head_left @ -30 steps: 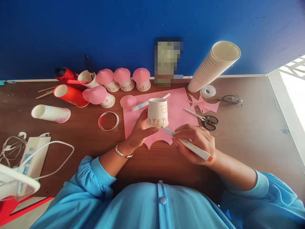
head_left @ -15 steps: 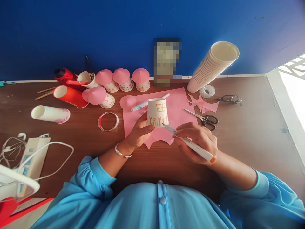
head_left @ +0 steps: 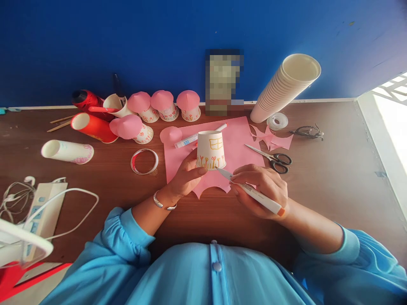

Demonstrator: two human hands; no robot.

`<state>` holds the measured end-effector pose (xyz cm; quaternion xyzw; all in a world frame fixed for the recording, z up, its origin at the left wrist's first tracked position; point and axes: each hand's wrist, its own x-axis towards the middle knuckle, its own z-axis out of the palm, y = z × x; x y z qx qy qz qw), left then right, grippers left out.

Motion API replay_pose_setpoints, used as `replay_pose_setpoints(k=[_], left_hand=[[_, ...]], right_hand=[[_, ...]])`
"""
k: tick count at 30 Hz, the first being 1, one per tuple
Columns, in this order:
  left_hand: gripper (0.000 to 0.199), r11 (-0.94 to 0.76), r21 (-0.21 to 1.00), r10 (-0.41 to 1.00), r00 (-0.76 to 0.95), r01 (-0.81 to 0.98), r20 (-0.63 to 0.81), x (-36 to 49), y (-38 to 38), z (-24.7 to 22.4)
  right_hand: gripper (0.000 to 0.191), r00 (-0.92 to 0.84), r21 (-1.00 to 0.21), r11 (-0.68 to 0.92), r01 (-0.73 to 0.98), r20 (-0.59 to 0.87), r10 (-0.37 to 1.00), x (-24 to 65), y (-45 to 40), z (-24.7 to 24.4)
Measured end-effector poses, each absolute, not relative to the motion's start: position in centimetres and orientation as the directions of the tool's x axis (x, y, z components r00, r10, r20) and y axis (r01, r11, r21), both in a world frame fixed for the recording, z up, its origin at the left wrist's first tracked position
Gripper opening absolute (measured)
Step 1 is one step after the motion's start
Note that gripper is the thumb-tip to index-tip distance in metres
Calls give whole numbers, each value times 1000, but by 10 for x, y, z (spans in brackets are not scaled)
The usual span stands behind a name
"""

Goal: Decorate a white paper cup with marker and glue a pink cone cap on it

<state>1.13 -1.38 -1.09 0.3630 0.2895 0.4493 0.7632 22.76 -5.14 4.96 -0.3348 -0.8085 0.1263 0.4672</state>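
My left hand [head_left: 187, 177] grips an upside-down paper cup [head_left: 208, 149] by its lower left side. A yellow window and a row of orange and yellow flowers are drawn on the cup. Between the fingers of my right hand [head_left: 262, 189] is a white marker with an orange end [head_left: 260, 198], its tip at the cup's lower rim. Whether the tip touches the cup I cannot tell. Beneath the cup lies a pink paper sheet [head_left: 237, 144] with scalloped cuts, and a glue stick [head_left: 186, 141] rests on it.
Scissors [head_left: 276, 161], pink scraps [head_left: 270, 136] and clear tape [head_left: 277, 121] lie to the right, below a tall cup stack [head_left: 286, 87]. Several cups with pink cone roofs [head_left: 188, 100] stand at the back left. A tape ring [head_left: 144, 162] and a power strip [head_left: 47, 212] are on the left.
My right hand and the marker have shifted slightly left, the tip moving along the cup's lower rim. The cup has barely moved in my left hand.
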Motion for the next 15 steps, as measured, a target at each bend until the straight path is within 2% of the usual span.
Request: replay_pose_setpoints(k=[4, 10, 15], left_hand=[[48, 333, 807, 894, 437, -489, -104, 11, -14, -12], [55, 345, 797, 893, 435, -496, -115, 11, -14, -11], [49, 338, 802, 902, 412, -492, -127, 12, -14, -12]], right_hand=[[10, -337, -509, 761, 403, 690, 640, 228, -51, 50], [15, -317, -520, 735, 435, 676, 666, 228, -51, 48], [18, -329, -531, 736, 421, 666, 669, 228, -51, 48]])
